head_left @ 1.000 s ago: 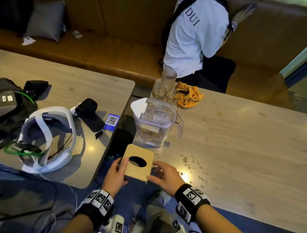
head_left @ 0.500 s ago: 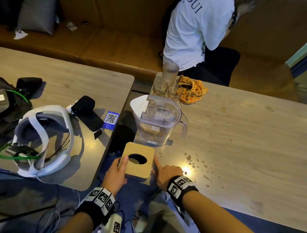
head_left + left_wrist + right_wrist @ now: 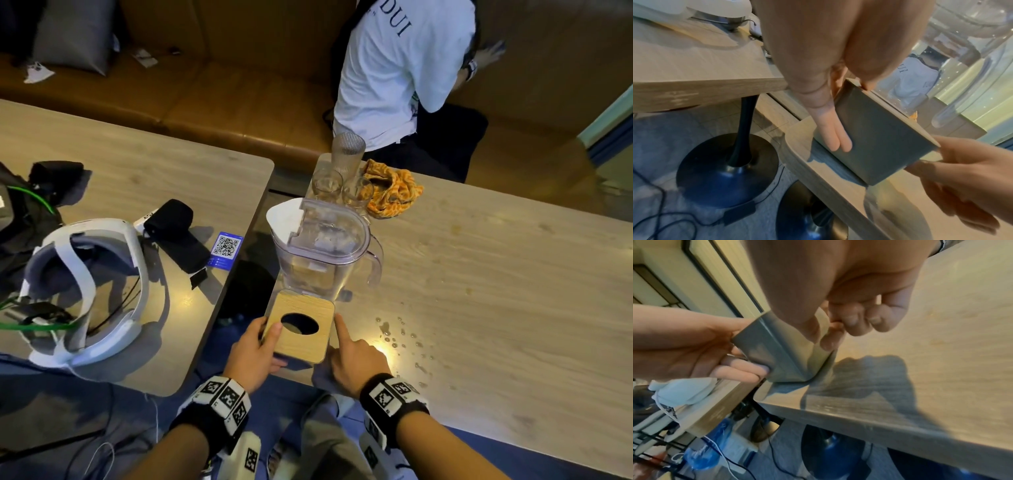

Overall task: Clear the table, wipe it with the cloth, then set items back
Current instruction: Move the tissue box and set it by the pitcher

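A grey tissue box (image 3: 298,329) with a wooden lid and an oval hole sits at the near left corner of the right table (image 3: 479,274), just in front of a clear water pitcher (image 3: 322,253). My left hand (image 3: 263,332) grips its left side, thumb on the lid, fingers (image 3: 838,141) flat on the grey wall. My right hand (image 3: 342,342) holds the near right corner, index finger straight along the right side and thumb (image 3: 812,331) on the grey wall. An orange cloth (image 3: 390,192) lies crumpled at the far edge beside three glasses (image 3: 327,185).
Water drops (image 3: 394,335) speckle the table right of the box. The left table carries a white headset (image 3: 85,291), a black pouch (image 3: 171,222) and a blue QR card (image 3: 226,246). A person in a white shirt (image 3: 394,68) sits on the bench behind.
My right hand came in from beside the box and now lies against its right side with the index finger stretched out. The box shifted slightly toward the pitcher.
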`<state>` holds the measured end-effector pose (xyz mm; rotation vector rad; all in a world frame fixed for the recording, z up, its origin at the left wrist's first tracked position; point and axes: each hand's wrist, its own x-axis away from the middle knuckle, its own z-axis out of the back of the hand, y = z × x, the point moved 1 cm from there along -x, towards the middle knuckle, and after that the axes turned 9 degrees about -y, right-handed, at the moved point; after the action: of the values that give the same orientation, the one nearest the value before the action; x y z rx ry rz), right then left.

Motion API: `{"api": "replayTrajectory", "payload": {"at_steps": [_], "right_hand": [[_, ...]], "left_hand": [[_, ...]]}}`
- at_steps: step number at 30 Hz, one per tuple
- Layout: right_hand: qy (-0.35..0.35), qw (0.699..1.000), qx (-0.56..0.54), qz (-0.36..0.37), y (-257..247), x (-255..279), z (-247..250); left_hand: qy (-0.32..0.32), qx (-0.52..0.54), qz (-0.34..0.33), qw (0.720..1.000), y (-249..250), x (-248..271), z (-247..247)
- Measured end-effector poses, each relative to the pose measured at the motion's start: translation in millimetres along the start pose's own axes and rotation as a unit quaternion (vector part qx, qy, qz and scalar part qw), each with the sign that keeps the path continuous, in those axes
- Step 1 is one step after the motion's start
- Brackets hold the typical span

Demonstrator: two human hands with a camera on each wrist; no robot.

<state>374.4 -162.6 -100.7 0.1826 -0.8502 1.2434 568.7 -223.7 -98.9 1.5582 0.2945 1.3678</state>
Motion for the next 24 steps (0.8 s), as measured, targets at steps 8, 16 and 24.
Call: {"api": "replayTrajectory", "payload": {"at_steps": [8,16,24], "right_hand": [[0.031,0.999,-0.035,0.011,1.0,7.7,9.9],[0.078,0.996,-0.05,0.011,23.6,23.9,14.8],[0.306,0.942,-0.107,0.092,21.0,59.7,79.0]], "left_hand": [[-0.004,0.014,-0.001,1.0,0.1,3.9,0.2],[0.124,-0.182,-0.092,0.971,14.1,38.0,6.0],[0.082,-0.381,-0.451,0.803,125.1,66.8,-19.6]]}}
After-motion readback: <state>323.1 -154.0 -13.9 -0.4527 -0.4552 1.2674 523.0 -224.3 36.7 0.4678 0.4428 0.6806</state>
